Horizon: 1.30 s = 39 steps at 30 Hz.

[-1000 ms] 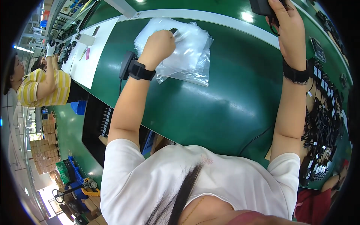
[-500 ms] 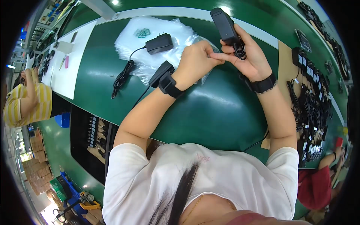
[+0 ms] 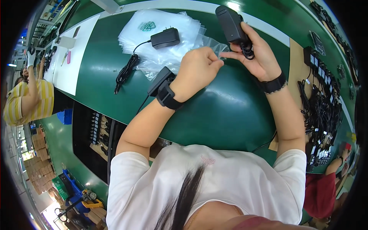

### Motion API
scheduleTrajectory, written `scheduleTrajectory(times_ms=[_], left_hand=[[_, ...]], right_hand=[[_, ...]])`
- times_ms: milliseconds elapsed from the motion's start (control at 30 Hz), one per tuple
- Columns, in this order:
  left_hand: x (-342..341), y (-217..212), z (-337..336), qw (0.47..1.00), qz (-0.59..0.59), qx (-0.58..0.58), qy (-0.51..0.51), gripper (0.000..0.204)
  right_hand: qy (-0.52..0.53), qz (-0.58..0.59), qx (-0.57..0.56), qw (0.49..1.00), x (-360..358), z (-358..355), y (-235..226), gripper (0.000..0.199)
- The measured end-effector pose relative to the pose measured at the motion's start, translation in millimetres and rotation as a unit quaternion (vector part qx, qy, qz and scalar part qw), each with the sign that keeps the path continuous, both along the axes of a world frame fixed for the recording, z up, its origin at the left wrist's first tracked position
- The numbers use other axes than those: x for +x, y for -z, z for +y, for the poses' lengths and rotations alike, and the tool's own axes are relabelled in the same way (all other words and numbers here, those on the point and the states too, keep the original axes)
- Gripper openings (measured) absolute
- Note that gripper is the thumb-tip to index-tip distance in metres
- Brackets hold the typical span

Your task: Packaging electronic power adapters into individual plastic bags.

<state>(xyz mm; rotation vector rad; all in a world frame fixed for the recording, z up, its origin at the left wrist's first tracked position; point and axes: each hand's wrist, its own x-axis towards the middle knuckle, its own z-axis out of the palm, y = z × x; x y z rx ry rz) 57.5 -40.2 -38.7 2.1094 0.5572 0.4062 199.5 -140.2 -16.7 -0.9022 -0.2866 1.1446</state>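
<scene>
Right hand (image 3: 258,53) grips a black power adapter (image 3: 230,23) with its coiled cord. Left hand (image 3: 197,69) pinches a flimsy, slippery clear bag (image 3: 212,44); best held at its mouth edge.

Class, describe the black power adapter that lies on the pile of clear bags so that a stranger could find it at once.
Start at the green table and go to the pile of clear plastic bags at its far side. On that pile lies a black power adapter, its coiled cord trailing onto the table. Unlike the adapter in the right hand, no hand touches it.
</scene>
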Motion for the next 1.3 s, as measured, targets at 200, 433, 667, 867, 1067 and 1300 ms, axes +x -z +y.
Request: scheduleTrajectory(times_ms=[200, 433, 667, 867, 1067, 1300], left_hand=[[2.1, 2.3, -10.5, 0.999, -0.029, -0.042, -0.013, 0.023], [6.8, -5.4, 9.2, 0.981, -0.108, -0.120, -0.108, 0.020], [16.1, -24.9, 12.8, 0.953, -0.213, -0.195, -0.095, 0.021], [23.3, -26.1, -4.2, 0.978, -0.182, 0.099, -0.025, 0.014], [25.0, -7.3, -6.1, 0.913, -0.270, 0.304, -0.042, 0.010], [23.6, -14.6, -9.5, 0.891, -0.325, 0.316, -0.011, 0.010]], right_hand=[[0.020, -0.080, -0.011, 0.997, -11.9, 1.3, 18.7, 0.027], [0.091, -0.363, -0.020, 0.927, 2.3, -10.8, 11.0, 0.032], [0.049, -0.815, -0.063, 0.574, -19.7, -30.5, 0.1, 0.053], [0.002, -0.841, -0.130, 0.525, -26.4, -22.8, 5.3, 0.036], [0.013, -0.851, -0.099, 0.516, -17.2, -15.0, 14.5, 0.029], [0.053, -0.917, -0.102, 0.382, -23.0, -13.2, 22.7, 0.027]])
